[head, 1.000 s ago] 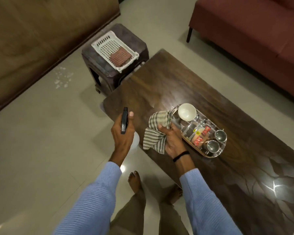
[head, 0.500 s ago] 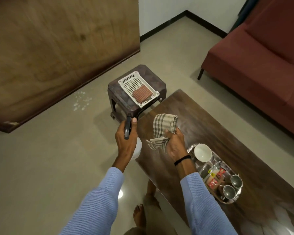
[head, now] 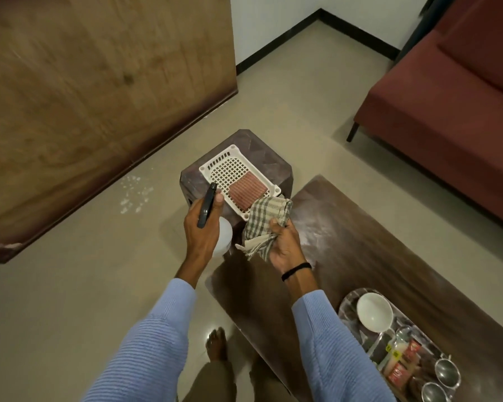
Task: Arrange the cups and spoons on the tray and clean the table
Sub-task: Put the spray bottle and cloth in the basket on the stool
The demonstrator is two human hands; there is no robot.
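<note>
Gripping a spray bottle [head: 222, 237] in the left hand [head: 199, 227], fingers curled round its neck; clutching a bunched cloth [head: 266, 219] in the right hand [head: 285, 245]. Could snag the cloth's loose folds on the basket [head: 215, 166] rim just beyond, or knock the basket off the stool [head: 262, 146] with the bottle. Under the right hand, the table [head: 360, 242] corner; behind that wrist, the tray [head: 349, 300] holding the cups [head: 373, 314]. Left of the bottle, open floor [head: 84, 285].

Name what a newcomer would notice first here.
The two hands at the centre: the left hand grips a spray bottle and the right hand holds a checked cloth, at the corner of the dark table. Beyond them a white basket sits on a small stool; at lower right a tray carries a white cup and steel cups.
</note>
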